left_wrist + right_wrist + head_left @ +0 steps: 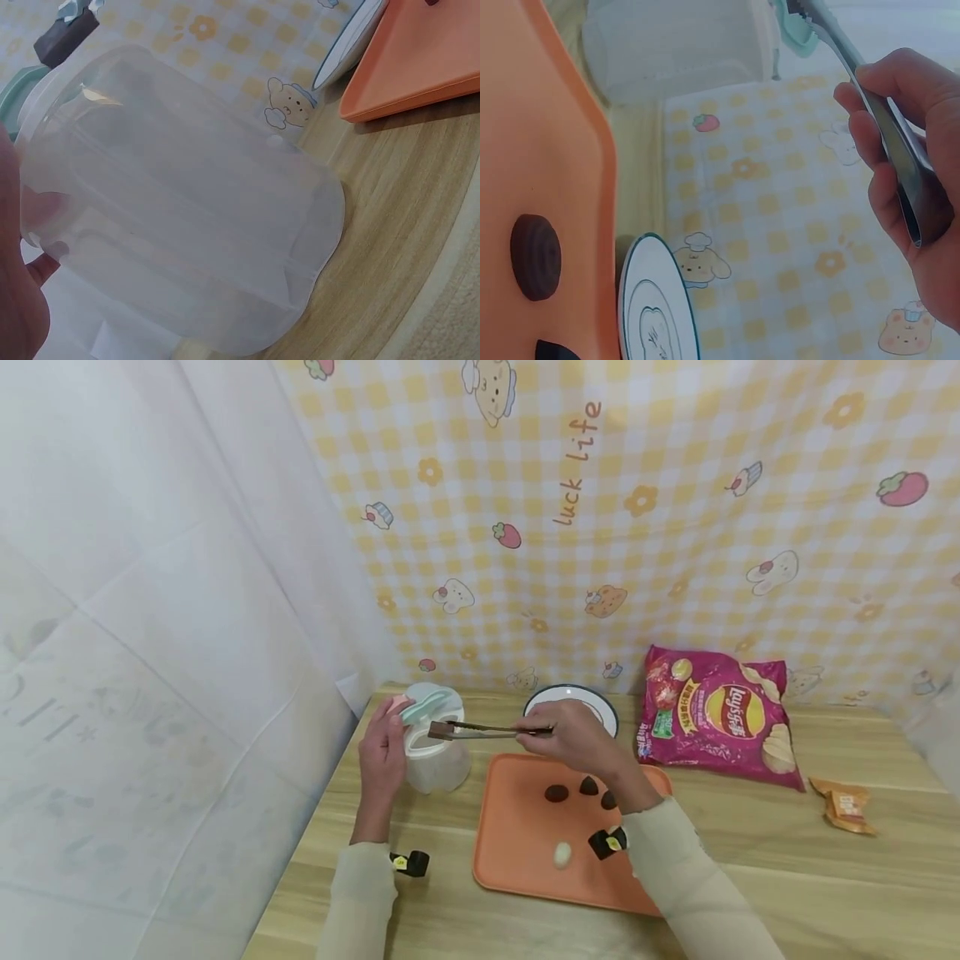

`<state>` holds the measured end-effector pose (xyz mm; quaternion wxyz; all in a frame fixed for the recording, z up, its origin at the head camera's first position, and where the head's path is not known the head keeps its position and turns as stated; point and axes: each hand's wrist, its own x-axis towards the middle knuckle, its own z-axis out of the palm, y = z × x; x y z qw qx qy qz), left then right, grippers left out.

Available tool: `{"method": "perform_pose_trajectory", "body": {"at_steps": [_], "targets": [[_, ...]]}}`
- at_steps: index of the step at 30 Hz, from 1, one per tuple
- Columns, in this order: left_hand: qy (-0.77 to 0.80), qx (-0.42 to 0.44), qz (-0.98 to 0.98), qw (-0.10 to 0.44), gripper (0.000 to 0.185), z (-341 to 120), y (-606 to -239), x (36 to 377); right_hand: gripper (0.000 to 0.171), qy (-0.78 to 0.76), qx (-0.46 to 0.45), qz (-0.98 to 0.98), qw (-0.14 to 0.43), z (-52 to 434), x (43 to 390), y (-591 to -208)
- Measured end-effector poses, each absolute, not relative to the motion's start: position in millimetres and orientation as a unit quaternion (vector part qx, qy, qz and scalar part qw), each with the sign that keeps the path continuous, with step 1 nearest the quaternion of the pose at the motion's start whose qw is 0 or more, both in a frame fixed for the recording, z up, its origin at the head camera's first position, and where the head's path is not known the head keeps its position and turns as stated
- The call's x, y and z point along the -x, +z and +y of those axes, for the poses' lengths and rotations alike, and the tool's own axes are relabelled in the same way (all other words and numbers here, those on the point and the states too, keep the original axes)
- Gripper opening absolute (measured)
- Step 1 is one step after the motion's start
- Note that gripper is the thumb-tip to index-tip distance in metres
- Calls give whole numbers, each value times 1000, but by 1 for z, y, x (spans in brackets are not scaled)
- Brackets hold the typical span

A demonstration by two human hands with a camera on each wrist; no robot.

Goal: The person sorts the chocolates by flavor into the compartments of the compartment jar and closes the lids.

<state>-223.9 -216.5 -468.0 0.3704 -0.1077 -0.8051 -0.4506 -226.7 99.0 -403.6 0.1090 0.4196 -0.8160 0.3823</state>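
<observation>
While my left hand [381,752] curls against the side of the translucent white plastic jar [437,752], thumb and fingers wrapped on its wall, the jar stands tilted at the back left of the pale wooden table [750,860], its mint-green lid [427,705] swung up at the mouth. From the left wrist view, the jar's frosted wall [187,202] fills the view and my fingertips [45,206] press against it. Just over the jar's opening hangs a small dark brown square of chocolate [437,731], nipped between the tips of slim metal tongs [487,729]; those tongs run to the right into my right hand [562,735], whose fingers are squeezed round the handles, holding the tips pressed together on the piece. Below that hand lies the orange rectangular plastic tray [517,852], carrying three dark chocolate pieces [557,792] and one pale oval sweet [562,854]. Behind the tray, near the checked yellow backdrop, sits a round white plate with a dark rim [600,702]. Further right, a magenta bag of potato crisps [716,718] lies flat on the table, and well beyond it, near the right edge, a small orange snack wrapper [843,804].
</observation>
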Motion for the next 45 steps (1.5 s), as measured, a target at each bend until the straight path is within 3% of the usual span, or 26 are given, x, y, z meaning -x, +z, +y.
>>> {"method": "perform_pose_trajectory", "body": {"at_steps": [16, 45], "targets": [[-459, 114, -799, 372, 30, -216, -467, 222, 19, 372, -435, -818, 43, 80, 244, -401], [-458, 119, -790, 391, 29, -215, -469, 224, 18, 357, -440, -821, 70, 79, 245, -412]]}}
